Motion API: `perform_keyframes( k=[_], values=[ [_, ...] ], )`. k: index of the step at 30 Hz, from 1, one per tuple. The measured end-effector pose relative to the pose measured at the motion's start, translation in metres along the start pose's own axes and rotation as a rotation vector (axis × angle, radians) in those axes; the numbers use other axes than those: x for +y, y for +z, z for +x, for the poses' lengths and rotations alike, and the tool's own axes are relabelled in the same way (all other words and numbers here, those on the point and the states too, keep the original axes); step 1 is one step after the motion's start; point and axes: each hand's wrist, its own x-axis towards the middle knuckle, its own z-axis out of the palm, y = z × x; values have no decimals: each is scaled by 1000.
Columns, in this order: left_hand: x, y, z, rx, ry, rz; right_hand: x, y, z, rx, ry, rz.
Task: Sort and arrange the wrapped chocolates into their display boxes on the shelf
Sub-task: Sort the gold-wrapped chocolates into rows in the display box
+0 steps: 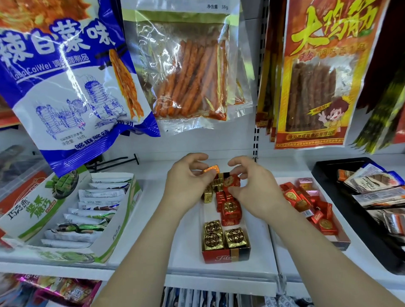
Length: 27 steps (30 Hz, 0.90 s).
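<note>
From the head camera I see a white shelf point(189, 257) with a narrow red display box point(225, 256) standing in the middle of it, and I place everything else by that box. Both hands are over its far end. My reading of the left hand point(188, 183) is that it is grasping: thumb and fingertips pinch an orange wrapped chocolate point(211, 169), held just above the far edge of the box and clear of the pieces inside. The right hand point(251, 186) is curled as well, its thumb and fingers closed around a red wrapped chocolate point(232, 181) that sits at the far end of the box, touching the other pieces there. Inside the box, gold wrapped chocolates point(213, 233) fill the near end, red wrapped chocolates point(231, 211) lie in the middle against the right wall, and a few smaller gold pieces point(208, 195) lie at the far left, partly under the left hand. Just right of the box stands a shallow second box point(342, 241) with loose red and pink chocolates point(313, 209) lying in no order. Further right of that is a black tray point(330, 171) of wrapped bars. Well to the left of the red box stands a green-and-white carton point(27, 217) holding a row of white wrapped bars point(95, 203). Above the red box hang snack bags: a blue-and-white bag point(68, 77) to the left, a clear bag of orange sticks point(189, 68) straight above, and a red-and-yellow bag point(327, 68) to the right.
</note>
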Motion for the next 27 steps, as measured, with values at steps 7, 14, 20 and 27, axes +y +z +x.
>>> perform_keyframes(
  k=[7, 14, 20, 27],
  values=[
    [5, 12, -9, -143, 38, 23, 5, 6, -2, -49, -35, -17],
    [6, 8, -6, -287, -11, -95, 5, 2, -4, -68, -116, -32],
    [-1, -7, 3, -168, 63, 288, 6, 3, -1, -55, -37, -51],
    [-18, 5, -4, -207, 262, 845, 7, 5, -1, -86, -13, -61]
  ],
)
